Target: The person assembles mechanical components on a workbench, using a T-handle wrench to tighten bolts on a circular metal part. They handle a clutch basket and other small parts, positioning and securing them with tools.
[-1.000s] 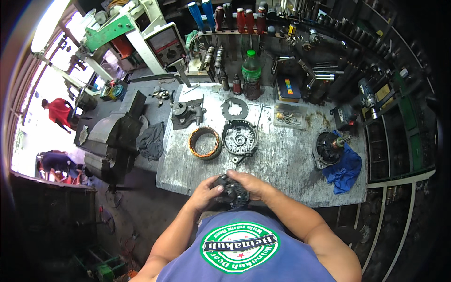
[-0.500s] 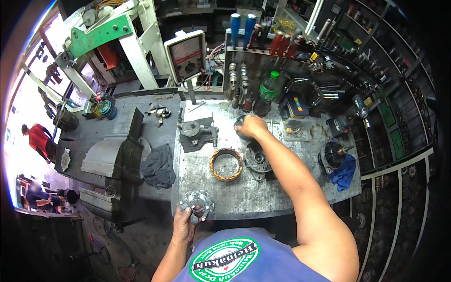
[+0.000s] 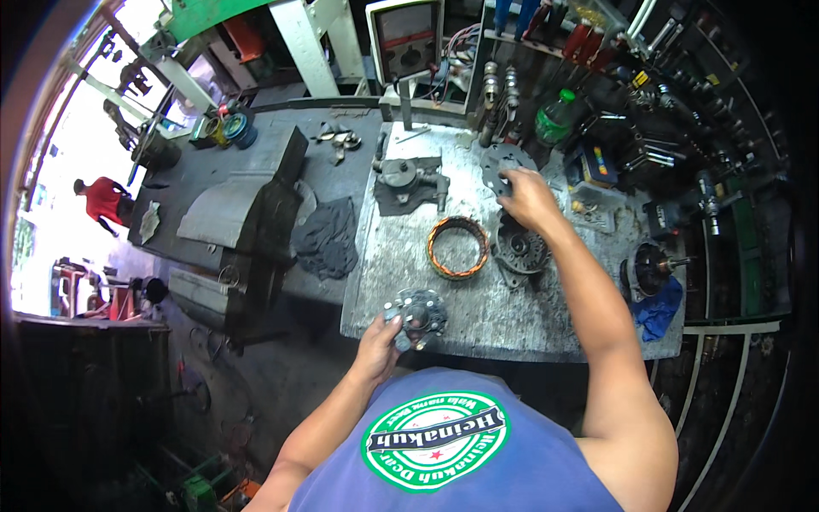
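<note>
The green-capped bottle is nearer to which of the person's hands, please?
Right. The right hand is in front of the bottle, slightly left; the left hand is farther off, near the bench's front edge.

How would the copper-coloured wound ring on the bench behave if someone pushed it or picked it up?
The ring is probably stiff, since it keeps a round shape around its open centre. Its thick wall and dense windings suggest it's fairly heavy for its size. Resting with its opening upward on the worn tabletop, it would likely slide rather than roll.
</note>
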The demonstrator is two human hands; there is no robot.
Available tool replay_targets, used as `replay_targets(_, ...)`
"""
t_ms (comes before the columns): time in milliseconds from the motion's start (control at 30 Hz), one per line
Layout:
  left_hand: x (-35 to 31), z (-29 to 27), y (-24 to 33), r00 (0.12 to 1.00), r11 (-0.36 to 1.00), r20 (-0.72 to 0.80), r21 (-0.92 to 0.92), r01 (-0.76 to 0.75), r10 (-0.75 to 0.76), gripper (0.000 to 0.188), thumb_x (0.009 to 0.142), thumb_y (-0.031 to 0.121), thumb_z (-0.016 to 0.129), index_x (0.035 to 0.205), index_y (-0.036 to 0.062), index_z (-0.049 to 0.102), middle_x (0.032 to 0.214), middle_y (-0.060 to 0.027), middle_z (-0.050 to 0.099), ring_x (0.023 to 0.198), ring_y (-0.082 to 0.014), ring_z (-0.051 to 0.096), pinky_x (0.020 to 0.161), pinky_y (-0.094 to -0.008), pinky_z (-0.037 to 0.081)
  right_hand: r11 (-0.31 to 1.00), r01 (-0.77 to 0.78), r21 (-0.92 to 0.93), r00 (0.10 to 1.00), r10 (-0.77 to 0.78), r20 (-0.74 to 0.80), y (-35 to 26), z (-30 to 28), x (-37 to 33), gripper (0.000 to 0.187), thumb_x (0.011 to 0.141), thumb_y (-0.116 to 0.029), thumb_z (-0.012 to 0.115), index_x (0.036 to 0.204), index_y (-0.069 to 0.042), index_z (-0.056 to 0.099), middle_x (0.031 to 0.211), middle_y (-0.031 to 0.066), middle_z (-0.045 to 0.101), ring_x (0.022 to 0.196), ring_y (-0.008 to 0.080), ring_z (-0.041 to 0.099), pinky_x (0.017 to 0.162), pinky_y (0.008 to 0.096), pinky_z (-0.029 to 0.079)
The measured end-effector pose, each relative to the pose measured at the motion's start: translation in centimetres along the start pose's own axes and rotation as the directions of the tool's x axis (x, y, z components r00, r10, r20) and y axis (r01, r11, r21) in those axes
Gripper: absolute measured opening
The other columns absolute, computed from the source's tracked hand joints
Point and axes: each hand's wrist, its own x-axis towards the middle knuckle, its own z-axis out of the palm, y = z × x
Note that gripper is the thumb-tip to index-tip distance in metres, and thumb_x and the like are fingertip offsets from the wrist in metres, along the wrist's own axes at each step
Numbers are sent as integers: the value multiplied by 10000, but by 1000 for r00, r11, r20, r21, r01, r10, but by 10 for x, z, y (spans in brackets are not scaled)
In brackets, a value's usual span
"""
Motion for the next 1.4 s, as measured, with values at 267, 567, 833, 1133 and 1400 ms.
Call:
replay_targets(267, 32, 52, -54, 991, 991, 35, 50, 125, -127, 346, 1126, 285, 577, 1387, 56, 574, 1223, -95, 704, 1063, -198, 684, 967, -426, 588, 892, 287, 349, 950, -312, 18, -48, -4, -232, 527, 803, -147, 874, 1297, -65, 713, 1149, 128, 675, 1068, 363, 635, 927, 474, 544)
replay_targets(567, 55, 80, -91, 970, 970, -68, 59, 238, -233, 526, 1136, 529, 482, 1381, 82, 610, 1229, -84, 712, 1018, -225, 668, 943, -423, 559, 932, 52, 359, 994, -84, 74, -23, 40, -299, 484, 863, -173, 842, 1312, -41, 716, 1149, 126, 646, 1100, 348, 620, 953, 467, 543)
replay_targets(833, 55, 85, -87, 963, 969, -125, 31, 244, -238, 758, 1117, 698, 346, 1460, 52, 544, 1233, -118, 713, 1063, -252, 691, 927, -463, 576, 931, 122, 345, 987, -152, 61, -30, 40, -288, 490, 886, -185, 802, 1346, -47, 705, 1145, 117, 636, 1101, 332, 608, 966, 468, 532)
replay_targets(1133, 65, 61, -85, 958, 955, 52, 111, 276, -283, 768, 1124, 690, 320, 1496, 51, 530, 1368, -161, 687, 1168, -283, 691, 985, -479, 566, 956, 130, 263, 989, -143, 29, -19, 29, -282, 468, 863, -146, 805, 1323, -90, 739, 1183, 83, 668, 1081, 317, 621, 943, 457, 549)
replay_targets(1400, 59, 60, -88, 950, 953, 77, 58, 298, -302, 768, 1127, 678, 329, 1599, 84, 450, 1530, -140, 610, 1373, -306, 614, 1162, -498, 488, 941, 225, 254, 969, -243, 43, -47, 42, -277, 408, 901, -149, 752, 1307, -108, 757, 1189, 82, 671, 1070, 314, 623, 931, 456, 553)
